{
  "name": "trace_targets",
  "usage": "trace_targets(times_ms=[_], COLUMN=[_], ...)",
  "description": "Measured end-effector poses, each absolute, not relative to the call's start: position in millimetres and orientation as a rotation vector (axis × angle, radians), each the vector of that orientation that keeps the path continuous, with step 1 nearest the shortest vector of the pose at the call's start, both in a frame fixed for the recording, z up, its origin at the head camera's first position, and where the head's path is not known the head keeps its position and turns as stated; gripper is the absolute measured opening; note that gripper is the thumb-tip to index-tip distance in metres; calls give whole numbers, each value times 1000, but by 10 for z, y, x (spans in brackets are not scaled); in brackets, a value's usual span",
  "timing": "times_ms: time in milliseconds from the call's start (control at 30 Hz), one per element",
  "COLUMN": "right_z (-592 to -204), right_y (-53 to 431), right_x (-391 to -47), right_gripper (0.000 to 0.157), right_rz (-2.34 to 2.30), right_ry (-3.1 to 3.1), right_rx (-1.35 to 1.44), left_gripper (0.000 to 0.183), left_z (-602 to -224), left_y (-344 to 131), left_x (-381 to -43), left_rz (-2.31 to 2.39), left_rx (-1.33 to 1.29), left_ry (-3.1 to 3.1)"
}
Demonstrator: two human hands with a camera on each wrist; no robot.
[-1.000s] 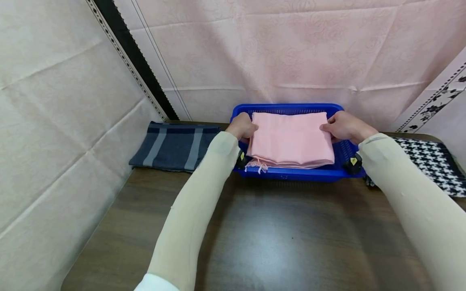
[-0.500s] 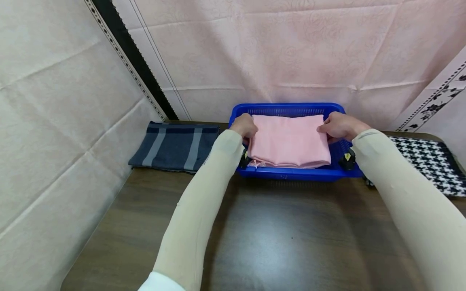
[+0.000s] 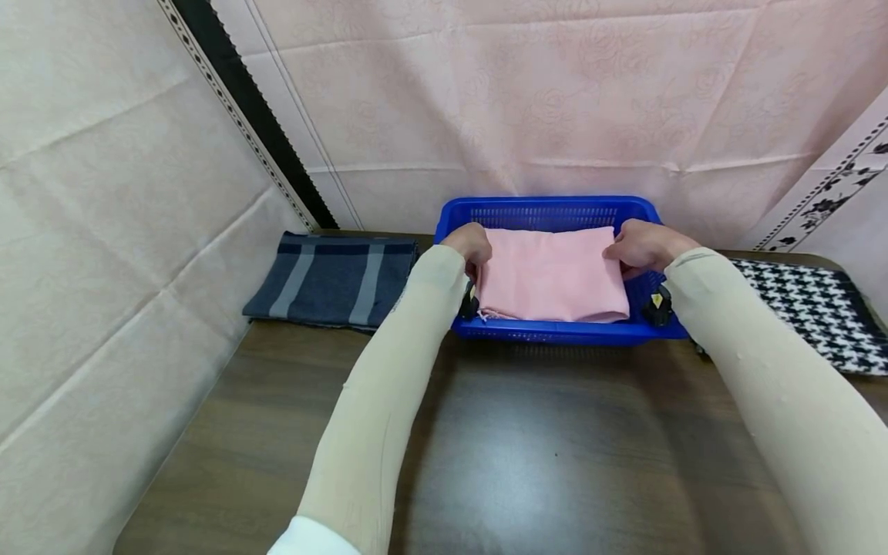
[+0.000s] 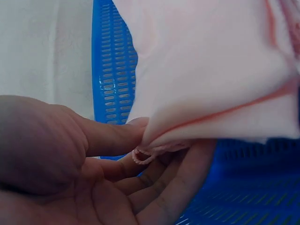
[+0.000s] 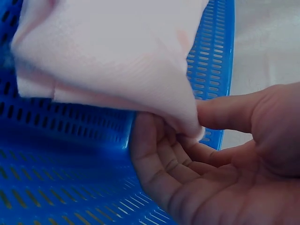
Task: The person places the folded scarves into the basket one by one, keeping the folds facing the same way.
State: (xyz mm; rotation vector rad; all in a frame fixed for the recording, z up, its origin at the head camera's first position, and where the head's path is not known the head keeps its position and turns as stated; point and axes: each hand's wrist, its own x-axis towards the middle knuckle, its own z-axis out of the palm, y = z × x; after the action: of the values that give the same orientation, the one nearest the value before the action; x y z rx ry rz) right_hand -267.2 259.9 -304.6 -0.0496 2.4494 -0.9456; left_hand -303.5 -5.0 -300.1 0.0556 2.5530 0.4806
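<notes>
A folded pink scarf (image 3: 551,274) with a short fringe lies level inside the walls of a blue plastic basket (image 3: 548,331). My left hand (image 3: 472,245) pinches the scarf's left side, thumb on top and fingers beneath; in the left wrist view a bit of fringe (image 4: 143,157) hangs by the fingers. On the opposite side my right hand (image 3: 641,245) pinches the scarf's right edge in the same way. Slotted basket floor (image 5: 70,187) shows below the scarf in the right wrist view.
Left of the basket lies a folded dark blue scarf with grey stripes (image 3: 333,281). A black-and-white houndstooth cloth (image 3: 825,316) lies to the right, partly behind the right sleeve. A pale patterned cloth backdrop (image 3: 555,100) rises behind the brown wooden table (image 3: 513,432).
Both hands have lowered the pink scarf a little deeper into the basket. The right hand has shifted slightly left, and less fringe shows over the front rim.
</notes>
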Motion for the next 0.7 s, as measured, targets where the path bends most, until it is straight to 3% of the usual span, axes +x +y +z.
trace_targets(times_ms=[433,700], right_z=[-3057,-3070], right_y=[2616,2600], right_x=[-2709,-2747], right_gripper=[39,41], right_rz=[-902,-864], right_ry=[2414,2382], right_rx=[-42,-27], left_gripper=[25,21], left_z=[-3048,-3036], left_y=[19,98], left_x=[-3104,-3122], left_rz=[258,208], left_rx=[152,20], left_ry=[2595,2547])
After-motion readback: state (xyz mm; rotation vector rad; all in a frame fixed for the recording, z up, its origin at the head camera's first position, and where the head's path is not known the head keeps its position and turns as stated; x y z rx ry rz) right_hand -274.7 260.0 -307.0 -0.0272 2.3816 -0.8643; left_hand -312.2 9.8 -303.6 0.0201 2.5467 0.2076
